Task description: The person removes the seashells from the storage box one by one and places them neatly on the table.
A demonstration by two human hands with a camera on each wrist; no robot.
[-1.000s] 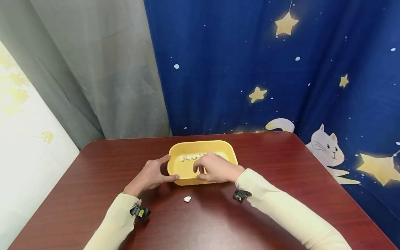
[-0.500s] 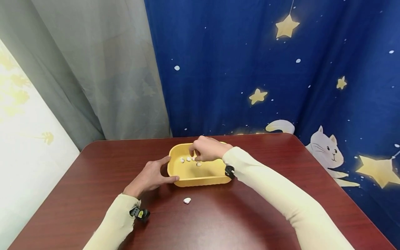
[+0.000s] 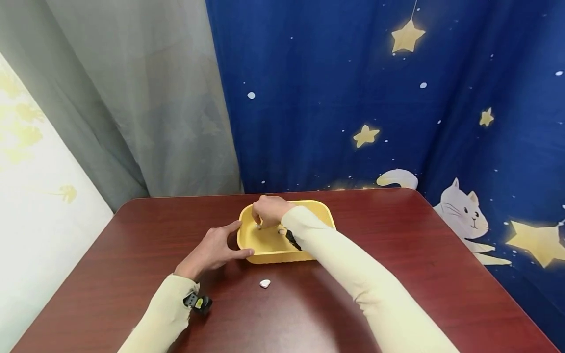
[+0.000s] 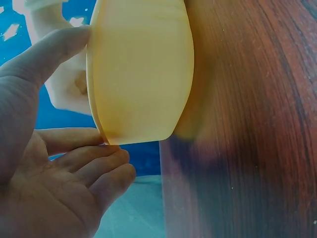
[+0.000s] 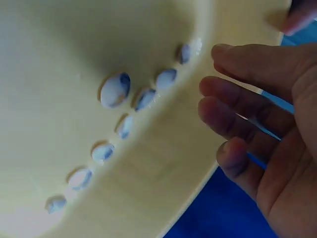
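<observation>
Seven shells (image 5: pixel 102 152) sit in a row inside the yellow tray (image 3: pixel 282 257) the left hand (image 3: pixel 215 247) grips, leaving one larger shell (image 5: pixel 114 91) and a table (image 3: pixel 132 269) shell (image 3: pixel 265 284) unlined; the half-open right hand (image 3: pixel 270 210) seems empty.

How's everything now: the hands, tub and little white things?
Yellow tub: upright on the table
Left hand: holding the tub's end
Right hand: inside tub, loosely bent
Seven white pieces: in a row, inside tub
Another white piece: inside tub, beside the row
Lone white piece: on the table
</observation>
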